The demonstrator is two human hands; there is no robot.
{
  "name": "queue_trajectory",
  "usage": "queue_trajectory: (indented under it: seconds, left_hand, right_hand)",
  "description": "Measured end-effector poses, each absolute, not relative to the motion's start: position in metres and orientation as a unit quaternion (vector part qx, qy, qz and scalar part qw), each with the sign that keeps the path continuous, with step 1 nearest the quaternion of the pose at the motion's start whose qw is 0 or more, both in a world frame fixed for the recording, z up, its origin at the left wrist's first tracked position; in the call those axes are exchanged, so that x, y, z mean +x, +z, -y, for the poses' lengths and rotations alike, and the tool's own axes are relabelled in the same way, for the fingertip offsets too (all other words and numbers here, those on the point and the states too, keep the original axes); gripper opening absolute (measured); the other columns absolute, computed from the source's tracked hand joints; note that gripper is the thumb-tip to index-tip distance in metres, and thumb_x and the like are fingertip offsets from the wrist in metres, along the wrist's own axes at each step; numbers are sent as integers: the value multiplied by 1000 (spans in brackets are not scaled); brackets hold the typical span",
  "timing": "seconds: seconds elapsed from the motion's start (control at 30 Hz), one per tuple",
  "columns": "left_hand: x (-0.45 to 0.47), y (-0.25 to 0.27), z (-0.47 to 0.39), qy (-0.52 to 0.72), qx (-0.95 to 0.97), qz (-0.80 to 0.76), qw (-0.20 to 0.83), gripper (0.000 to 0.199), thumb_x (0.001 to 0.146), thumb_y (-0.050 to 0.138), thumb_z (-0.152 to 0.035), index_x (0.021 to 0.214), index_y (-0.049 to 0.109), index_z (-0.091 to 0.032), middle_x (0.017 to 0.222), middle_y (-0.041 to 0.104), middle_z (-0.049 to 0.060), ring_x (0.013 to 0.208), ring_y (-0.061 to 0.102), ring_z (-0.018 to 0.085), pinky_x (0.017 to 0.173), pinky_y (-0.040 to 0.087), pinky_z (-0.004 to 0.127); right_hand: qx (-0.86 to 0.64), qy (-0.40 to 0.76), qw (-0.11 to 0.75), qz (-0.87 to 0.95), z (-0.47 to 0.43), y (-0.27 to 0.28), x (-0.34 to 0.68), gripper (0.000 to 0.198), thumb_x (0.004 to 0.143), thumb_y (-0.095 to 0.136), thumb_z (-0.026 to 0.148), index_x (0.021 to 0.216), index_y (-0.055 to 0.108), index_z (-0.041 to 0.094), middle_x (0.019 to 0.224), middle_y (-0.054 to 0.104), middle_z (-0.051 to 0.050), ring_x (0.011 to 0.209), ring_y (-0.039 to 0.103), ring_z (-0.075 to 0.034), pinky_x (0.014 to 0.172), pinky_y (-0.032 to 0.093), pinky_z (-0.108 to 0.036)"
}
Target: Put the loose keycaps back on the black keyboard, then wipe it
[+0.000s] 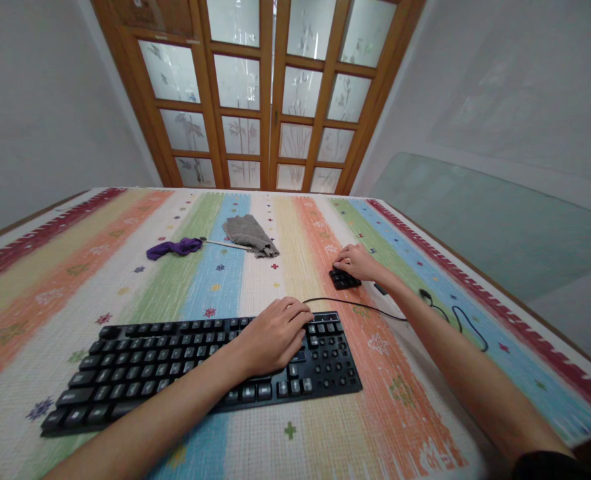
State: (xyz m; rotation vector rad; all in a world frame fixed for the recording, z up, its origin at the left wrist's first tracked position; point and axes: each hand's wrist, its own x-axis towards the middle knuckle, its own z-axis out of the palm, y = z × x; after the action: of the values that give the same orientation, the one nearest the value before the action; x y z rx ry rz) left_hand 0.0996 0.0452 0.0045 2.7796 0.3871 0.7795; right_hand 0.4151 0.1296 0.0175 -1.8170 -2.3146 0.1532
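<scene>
A black keyboard (175,360) lies across the front of the table. Its number pad at the right end shows bare switches where several keycaps are off. My left hand (275,333) rests on the keyboard just left of that pad, with its fingers bent over the keys and top edge. Farther right, a small group of loose black keycaps (345,280) sits together on the cloth. Above them is my right hand (354,261), its fingers closed on a keycap at the group's far side. The fingertips partly hide that cap.
A black cable (370,307) runs from the keyboard under my right forearm to a coil and plug (426,295) at right. Toward the back lie a purple cloth (175,248), a thin light stick (228,245) and a grey rag (250,233). A striped tablecloth (290,433) covers the table.
</scene>
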Motion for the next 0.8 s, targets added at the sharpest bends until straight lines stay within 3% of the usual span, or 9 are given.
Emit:
queue_trajectory:
  seconds: [0.37, 0.63, 0.8]
  left_hand:
    - [98, 5, -48, 236, 939, -179, 175, 30, 98, 47, -19, 128, 49, -15, 129, 57, 14, 120, 51, 26, 106, 46, 48]
    - [97, 5, -49, 242, 938, -179, 170, 29, 97, 48, -18, 127, 51, -16, 129, 57, 13, 122, 49, 27, 106, 45, 49]
    - [97, 8, -49, 228, 944, -174, 161, 28, 97, 49, -18, 125, 54, -16, 127, 59, 13, 120, 49, 27, 105, 44, 49]
  right_hand:
    - [-611, 55, 98, 784, -139, 17, 412, 20, 86, 63, 19, 70, 75, 17, 83, 76, -10, 88, 62, -26, 92, 37, -42]
    - [-575, 19, 191, 796, -117, 26, 403, 21, 95, 54, 24, 83, 71, 17, 98, 69, -12, 98, 56, -25, 93, 38, -42]
    - [-473, 40, 240, 847, -64, 32, 376, 20, 99, 53, 26, 88, 67, 18, 101, 66, -8, 98, 57, -22, 94, 40, -41]
